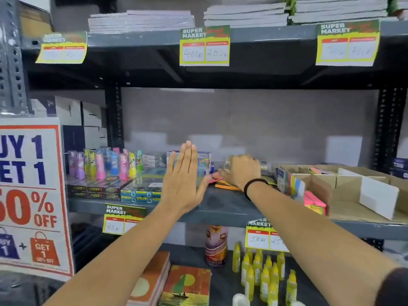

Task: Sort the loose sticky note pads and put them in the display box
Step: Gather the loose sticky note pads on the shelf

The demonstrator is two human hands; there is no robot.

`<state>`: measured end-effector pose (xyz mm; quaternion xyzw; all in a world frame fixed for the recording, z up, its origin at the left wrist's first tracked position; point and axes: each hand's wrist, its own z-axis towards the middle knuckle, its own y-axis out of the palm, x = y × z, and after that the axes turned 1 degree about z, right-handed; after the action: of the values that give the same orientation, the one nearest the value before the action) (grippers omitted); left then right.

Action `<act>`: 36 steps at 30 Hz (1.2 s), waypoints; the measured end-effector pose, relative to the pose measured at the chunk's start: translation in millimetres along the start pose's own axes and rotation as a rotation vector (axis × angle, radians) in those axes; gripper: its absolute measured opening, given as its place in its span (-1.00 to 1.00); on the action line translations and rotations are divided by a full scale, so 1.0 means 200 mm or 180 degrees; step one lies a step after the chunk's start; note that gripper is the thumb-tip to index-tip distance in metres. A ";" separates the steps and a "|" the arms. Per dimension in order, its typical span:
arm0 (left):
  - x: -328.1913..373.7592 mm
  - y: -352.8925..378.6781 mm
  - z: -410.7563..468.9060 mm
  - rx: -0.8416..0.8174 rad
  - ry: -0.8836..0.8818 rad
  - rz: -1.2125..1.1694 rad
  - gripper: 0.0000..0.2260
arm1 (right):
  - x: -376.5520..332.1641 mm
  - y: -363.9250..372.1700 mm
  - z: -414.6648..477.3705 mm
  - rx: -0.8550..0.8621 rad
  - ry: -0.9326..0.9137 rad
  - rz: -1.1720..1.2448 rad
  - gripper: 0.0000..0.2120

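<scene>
A cardboard display box (344, 195) with dividers sits on the right of the middle shelf. Pink and yellow sticky note pads (314, 203) stand at its front left corner, and a multicoloured pad (297, 186) leans beside them. Loose pads, one orange (226, 186) and one pink (215, 178), lie on the shelf left of the box. My right hand (241, 171), with a black band at the wrist, rests palm down over these loose pads; whether it grips one is hidden. My left hand (184, 180) is held upright and flat, fingers together, holding nothing, just left of the pads.
Neon boxes (95, 192) and coloured tubes (110, 164) fill the shelf's left side. A white block (378, 196) lies inside the box. Below are glue bottles (265, 277), a can (216, 245) and notebooks (185, 286). A sale poster (31, 195) hangs at left.
</scene>
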<state>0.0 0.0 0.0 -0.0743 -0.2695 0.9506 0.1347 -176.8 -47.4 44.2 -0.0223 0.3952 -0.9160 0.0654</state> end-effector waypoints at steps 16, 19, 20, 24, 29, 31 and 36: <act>-0.09 0.12 -0.33 0.0049 0.0533 0.0528 0.09 | -0.21 0.18 0.13 -0.1119 0.0008 -0.0464 -0.60; -0.09 0.13 -0.35 0.0063 0.0523 0.0531 0.11 | -0.21 0.18 0.15 -0.1185 -0.0039 -0.0274 -0.56; -0.09 0.14 -0.35 0.0096 0.0524 0.0503 0.10 | -0.20 0.18 0.16 -0.1203 -0.0043 -0.0168 -0.54; -0.09 0.15 -0.35 0.0153 0.0487 0.0450 0.05 | -0.18 0.17 0.17 -0.1195 -0.0022 0.0062 -0.48; -0.09 0.16 -0.35 0.0026 0.0400 0.0502 0.06 | -0.18 0.19 0.17 -0.1162 0.0062 0.0069 -0.55; -0.10 0.16 -0.35 0.0006 0.0367 0.0509 0.06 | -0.17 0.18 0.18 -0.1143 0.0097 0.0159 -0.60; -0.09 0.15 -0.34 0.0034 0.0345 0.0496 0.05 | -0.10 0.14 0.20 -0.1092 0.0033 0.0645 -0.56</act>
<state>24.9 4.8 -72.2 -0.1457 -0.2502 0.9542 0.0751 -150.0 -92.1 51.3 0.0114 0.5460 -0.8241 0.1504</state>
